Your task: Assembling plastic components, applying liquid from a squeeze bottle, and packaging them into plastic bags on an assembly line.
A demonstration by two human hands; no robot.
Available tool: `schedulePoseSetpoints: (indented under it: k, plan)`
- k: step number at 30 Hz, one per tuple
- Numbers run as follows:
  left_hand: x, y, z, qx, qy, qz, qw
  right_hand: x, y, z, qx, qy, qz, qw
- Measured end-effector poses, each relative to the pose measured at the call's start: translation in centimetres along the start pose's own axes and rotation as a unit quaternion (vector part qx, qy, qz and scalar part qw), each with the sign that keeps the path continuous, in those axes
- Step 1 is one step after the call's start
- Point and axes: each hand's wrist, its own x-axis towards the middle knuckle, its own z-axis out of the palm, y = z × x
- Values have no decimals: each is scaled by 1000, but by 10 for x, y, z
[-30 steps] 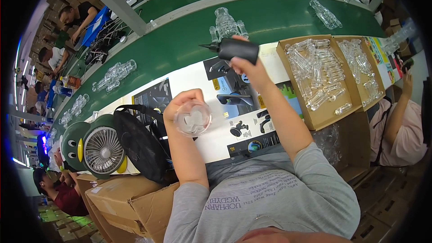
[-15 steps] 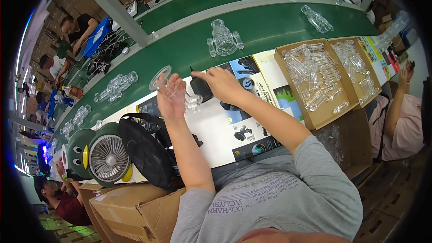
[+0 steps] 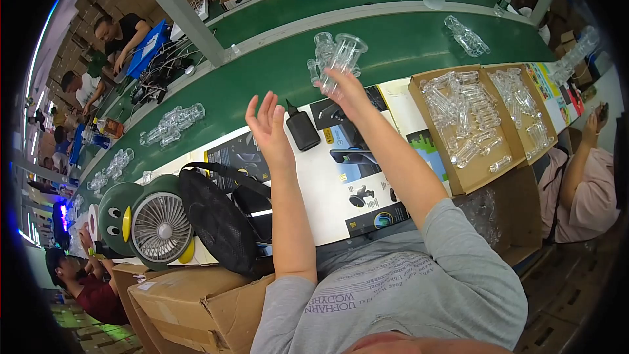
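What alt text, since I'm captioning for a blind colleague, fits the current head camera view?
A person's right hand holds a clear flared piece before a green worktop; the open, empty left hand is near a black bottle. At right, a cardboard tray holds clear tubes.

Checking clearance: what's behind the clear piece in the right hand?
Another clear piece on the green surface; its top and left parts show. The held piece and right hand obscure the rest.
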Motion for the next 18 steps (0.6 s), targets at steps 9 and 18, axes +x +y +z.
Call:
schedulePoseSetpoints:
  k: [9, 18]
  plan:
    - [5, -8, 6, 25, -35, -26, 999, 56, -15, -53, 224, 6, 53, 973]
    - [14, 1, -19, -240, 43, -103, 964, -93, -16, 2, -553, -293, -300, 720]
